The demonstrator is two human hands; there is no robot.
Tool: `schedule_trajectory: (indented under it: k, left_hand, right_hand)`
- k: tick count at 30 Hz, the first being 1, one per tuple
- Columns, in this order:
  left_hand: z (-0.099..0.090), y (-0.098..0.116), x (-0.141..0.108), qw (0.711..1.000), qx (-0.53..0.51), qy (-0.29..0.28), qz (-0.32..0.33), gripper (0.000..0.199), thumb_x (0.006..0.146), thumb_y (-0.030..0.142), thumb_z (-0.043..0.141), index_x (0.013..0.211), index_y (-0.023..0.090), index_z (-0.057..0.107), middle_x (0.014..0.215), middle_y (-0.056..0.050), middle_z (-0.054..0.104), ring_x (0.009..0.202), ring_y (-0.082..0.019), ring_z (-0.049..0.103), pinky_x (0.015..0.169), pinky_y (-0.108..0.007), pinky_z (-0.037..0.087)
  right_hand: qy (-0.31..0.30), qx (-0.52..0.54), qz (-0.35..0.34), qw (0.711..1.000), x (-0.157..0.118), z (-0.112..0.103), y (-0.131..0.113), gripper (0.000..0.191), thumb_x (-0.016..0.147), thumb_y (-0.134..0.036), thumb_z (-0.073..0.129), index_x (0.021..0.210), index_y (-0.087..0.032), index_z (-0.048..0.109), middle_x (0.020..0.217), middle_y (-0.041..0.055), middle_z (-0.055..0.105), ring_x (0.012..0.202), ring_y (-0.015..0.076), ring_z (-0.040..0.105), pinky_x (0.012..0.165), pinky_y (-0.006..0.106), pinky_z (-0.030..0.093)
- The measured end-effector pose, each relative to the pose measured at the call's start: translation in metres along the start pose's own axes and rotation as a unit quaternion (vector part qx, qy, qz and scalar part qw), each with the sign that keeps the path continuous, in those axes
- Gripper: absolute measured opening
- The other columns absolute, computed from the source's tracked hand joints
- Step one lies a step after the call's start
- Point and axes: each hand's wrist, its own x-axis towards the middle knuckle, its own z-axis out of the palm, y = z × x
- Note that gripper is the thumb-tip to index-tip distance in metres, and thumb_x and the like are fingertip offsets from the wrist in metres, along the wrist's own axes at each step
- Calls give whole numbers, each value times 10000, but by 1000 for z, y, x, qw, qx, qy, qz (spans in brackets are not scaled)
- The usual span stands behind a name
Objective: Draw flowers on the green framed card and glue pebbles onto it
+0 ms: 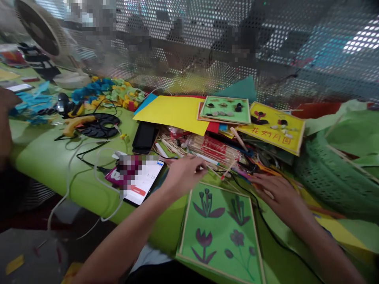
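A green picture panel [219,232] with dark flower shapes and a pale stick frame lies at the front of the table. Above its top left corner is my left hand [186,173], its fingers curled together; whatever they hold is too small to name. My right hand [278,193] rests palm down right of the panel's top edge, fingers spread, beside a black cable [263,215]. Thin wooden sticks [170,145] and a bundle with red wrapping [214,148] lie just beyond both hands. A lit phone [145,183] is left of my left wrist.
Yellow paper [174,112] and two decorated panels [226,111] lie behind. A green basket [334,169] stands at right. Cables, a yellow glue gun [78,123] on a black tray [99,125] and a fan [41,27] are at left. Another person's arm [5,122] shows at the left edge.
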Motion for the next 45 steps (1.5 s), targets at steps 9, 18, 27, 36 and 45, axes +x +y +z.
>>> schedule_trajectory:
  k: [9,18,27,36,45]
  left_hand:
    - [21,20,-21,954,95,-210,190,214,907,392,698,873,187,749,878,-71,758,857,-250,714,692,-321,504]
    - [28,22,-33,944,72,-199,251,234,923,399,690,841,184,733,850,-78,761,837,-273,728,702,-383,526]
    - [19,21,-34,950,56,-183,249,248,947,420,645,932,187,726,913,-76,755,894,-270,719,737,-380,526]
    - [3,29,-30,938,92,-253,218,196,949,371,668,983,188,729,978,-84,749,969,-293,708,834,-411,526]
    - [3,31,-26,936,109,-272,197,275,1023,384,549,1041,190,743,1033,-100,761,1034,-307,705,897,-440,518]
  right_hand:
    - [-26,36,-28,999,47,-8,-57,298,992,-386,526,1131,-273,764,1118,91,771,1045,299,691,947,490,521]
    - [-90,-39,-36,994,85,27,-86,131,959,-249,573,1018,-219,686,1101,104,719,1038,278,680,915,419,535]
    - [-9,-11,18,1000,78,-12,-95,115,963,-301,557,920,-231,637,959,76,705,922,256,681,840,380,520]
    - [105,-45,186,976,-25,-97,-75,155,937,-415,610,941,-267,655,941,65,713,895,278,677,863,422,507]
    - [156,-66,341,925,-147,-105,-42,271,883,-501,617,935,-247,697,971,75,723,783,256,684,646,371,520]
